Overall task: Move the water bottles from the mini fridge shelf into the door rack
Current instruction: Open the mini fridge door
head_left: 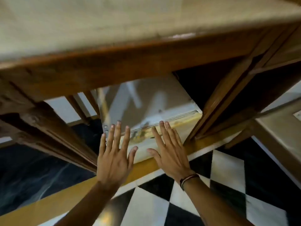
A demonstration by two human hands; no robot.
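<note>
The mini fridge (146, 101) stands under a wooden table, seen from above, with a shiny reflective top and a white, yellow-stained front edge. Its door appears shut, so no water bottles, shelf or door rack show. My left hand (114, 154) and my right hand (169, 149) are stretched out side by side in front of the fridge, palms down, fingers spread, holding nothing. The fingertips reach over the fridge's front edge. A dark band is on my right wrist. The picture is blurred by motion.
A wooden table edge (130, 56) with a beige top hangs over the fridge. Wooden legs (216, 111) flank it on both sides. Below is a black-and-white checkered floor (211, 185) with a yellow strip (65, 198).
</note>
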